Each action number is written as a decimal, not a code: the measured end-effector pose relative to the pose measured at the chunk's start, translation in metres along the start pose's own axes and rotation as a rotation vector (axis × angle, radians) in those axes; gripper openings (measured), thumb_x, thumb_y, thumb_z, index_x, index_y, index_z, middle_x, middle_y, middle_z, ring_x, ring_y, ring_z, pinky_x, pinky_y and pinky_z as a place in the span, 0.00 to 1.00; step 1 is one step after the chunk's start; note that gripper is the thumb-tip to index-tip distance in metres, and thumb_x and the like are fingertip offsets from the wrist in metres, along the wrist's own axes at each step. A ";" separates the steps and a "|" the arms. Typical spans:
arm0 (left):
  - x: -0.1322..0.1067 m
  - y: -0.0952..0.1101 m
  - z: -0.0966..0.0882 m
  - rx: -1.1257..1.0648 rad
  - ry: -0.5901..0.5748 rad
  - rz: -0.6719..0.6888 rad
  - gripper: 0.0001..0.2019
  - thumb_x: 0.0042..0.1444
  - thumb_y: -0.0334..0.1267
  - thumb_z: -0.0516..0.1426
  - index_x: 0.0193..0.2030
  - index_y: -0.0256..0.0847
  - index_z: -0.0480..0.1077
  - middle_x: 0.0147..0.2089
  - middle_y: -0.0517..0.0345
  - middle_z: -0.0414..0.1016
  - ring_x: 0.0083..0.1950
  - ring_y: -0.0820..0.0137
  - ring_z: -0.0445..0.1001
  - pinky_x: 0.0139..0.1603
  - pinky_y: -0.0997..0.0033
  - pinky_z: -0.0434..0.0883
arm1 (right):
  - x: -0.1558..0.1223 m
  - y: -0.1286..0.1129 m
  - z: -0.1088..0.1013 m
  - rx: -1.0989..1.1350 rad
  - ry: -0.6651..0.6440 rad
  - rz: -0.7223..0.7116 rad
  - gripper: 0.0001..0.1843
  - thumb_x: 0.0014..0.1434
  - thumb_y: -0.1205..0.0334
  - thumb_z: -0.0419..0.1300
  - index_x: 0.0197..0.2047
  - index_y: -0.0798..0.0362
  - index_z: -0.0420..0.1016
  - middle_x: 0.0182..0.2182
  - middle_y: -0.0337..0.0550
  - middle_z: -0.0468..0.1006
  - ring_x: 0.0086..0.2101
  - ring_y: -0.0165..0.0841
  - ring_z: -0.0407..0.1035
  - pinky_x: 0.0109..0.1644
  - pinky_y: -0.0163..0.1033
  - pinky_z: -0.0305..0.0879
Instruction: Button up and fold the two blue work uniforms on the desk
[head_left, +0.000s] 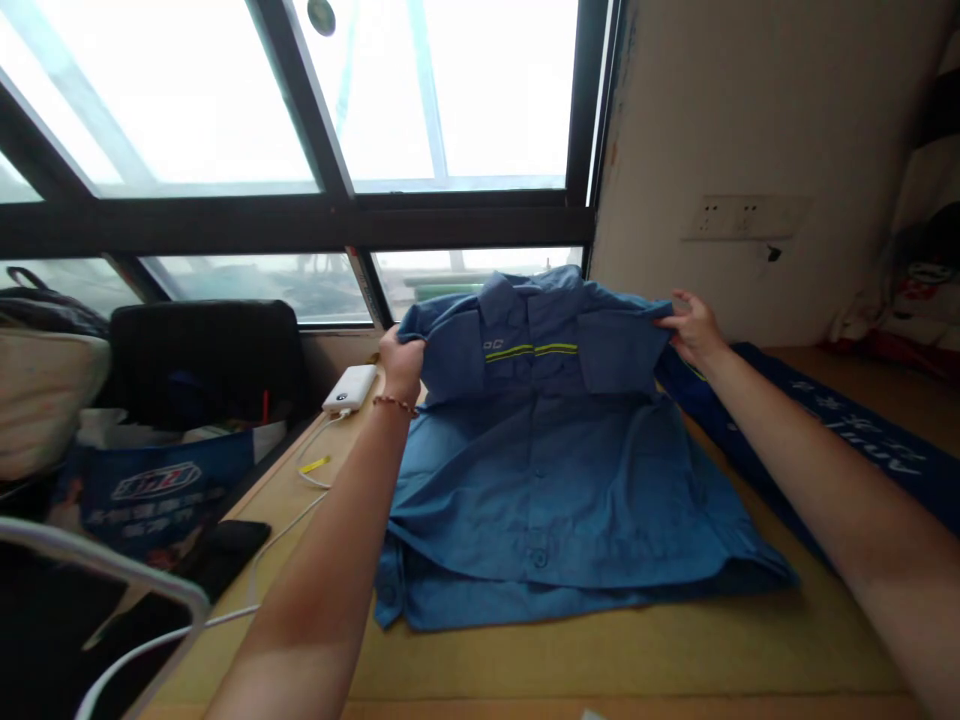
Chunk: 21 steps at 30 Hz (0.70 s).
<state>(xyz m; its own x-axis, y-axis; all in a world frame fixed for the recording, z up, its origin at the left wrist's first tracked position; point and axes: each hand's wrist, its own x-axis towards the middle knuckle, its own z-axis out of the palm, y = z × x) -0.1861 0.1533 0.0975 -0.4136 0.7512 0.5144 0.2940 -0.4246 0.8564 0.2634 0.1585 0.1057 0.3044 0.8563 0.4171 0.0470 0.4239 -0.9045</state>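
Note:
A blue button-up work shirt [547, 470] lies front side up on the tan tabletop, its lower part spread flat. Its collar and shoulders are lifted off the surface. Yellow-green stripes cross the chest. My left hand [402, 362] is closed on the shirt's shoulder at the left; a beaded bracelet circles that wrist. At the opposite shoulder, my right hand [691, 326] pinches the cloth between thumb and fingers. One cuff pokes out under the hem at the lower left.
A white power bank [350, 388] with a cable lies at the table's left edge. Dark blue printed cloth [847, 420] rests to the right. A black chair [206, 360] and a blue printed bag [157, 490] stand left. Window and wall sockets [742, 216] are behind.

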 end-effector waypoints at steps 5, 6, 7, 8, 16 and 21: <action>-0.115 -0.021 -0.071 0.593 -0.305 0.053 0.19 0.41 0.30 0.53 0.44 0.34 0.67 0.36 0.51 0.73 0.37 0.65 0.71 0.40 0.68 0.66 | -0.134 0.011 -0.039 -0.405 -0.479 0.022 0.42 0.38 0.69 0.60 0.58 0.48 0.52 0.41 0.42 0.72 0.41 0.36 0.68 0.46 0.43 0.65; -0.133 -0.023 -0.084 0.678 -0.400 0.049 0.21 0.42 0.30 0.53 0.47 0.36 0.66 0.38 0.50 0.73 0.39 0.63 0.72 0.41 0.67 0.66 | -0.158 0.015 -0.046 -0.561 -0.551 -0.028 0.41 0.39 0.70 0.58 0.58 0.49 0.53 0.44 0.43 0.70 0.44 0.38 0.66 0.49 0.44 0.63; -0.148 -0.025 -0.096 0.741 -0.486 0.048 0.22 0.43 0.30 0.52 0.49 0.37 0.65 0.39 0.50 0.73 0.40 0.63 0.72 0.42 0.67 0.66 | -0.180 0.018 -0.053 -0.704 -0.637 -0.090 0.40 0.39 0.71 0.57 0.58 0.48 0.54 0.47 0.44 0.68 0.47 0.40 0.64 0.51 0.46 0.60; -0.161 -0.026 -0.106 0.778 -0.561 0.054 0.22 0.44 0.30 0.51 0.50 0.38 0.64 0.40 0.50 0.73 0.42 0.62 0.72 0.43 0.66 0.66 | -0.198 0.021 -0.057 -0.817 -0.707 -0.155 0.40 0.39 0.72 0.55 0.58 0.48 0.54 0.50 0.45 0.66 0.49 0.41 0.62 0.52 0.46 0.59; -0.212 -0.016 -0.152 0.845 -0.498 0.209 0.28 0.48 0.45 0.54 0.55 0.35 0.56 0.53 0.44 0.63 0.55 0.59 0.62 0.54 0.58 0.60 | -0.262 -0.005 -0.068 -1.234 -0.688 -0.443 0.36 0.49 0.62 0.55 0.61 0.50 0.48 0.57 0.50 0.55 0.55 0.45 0.53 0.56 0.49 0.54; -0.249 -0.011 -0.176 0.839 -0.456 0.110 0.32 0.41 0.49 0.58 0.53 0.37 0.59 0.49 0.45 0.65 0.52 0.56 0.64 0.52 0.54 0.62 | -0.304 -0.014 -0.102 -1.249 -0.683 -0.398 0.39 0.49 0.50 0.56 0.62 0.50 0.47 0.58 0.49 0.54 0.55 0.45 0.53 0.55 0.48 0.56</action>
<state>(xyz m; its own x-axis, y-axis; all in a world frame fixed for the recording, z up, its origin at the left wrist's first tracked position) -0.2373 -0.1182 -0.0319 -0.0238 0.9283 0.3710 0.9053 -0.1374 0.4020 0.2672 -0.1378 -0.0169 -0.4049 0.8671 0.2901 0.8958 0.4397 -0.0640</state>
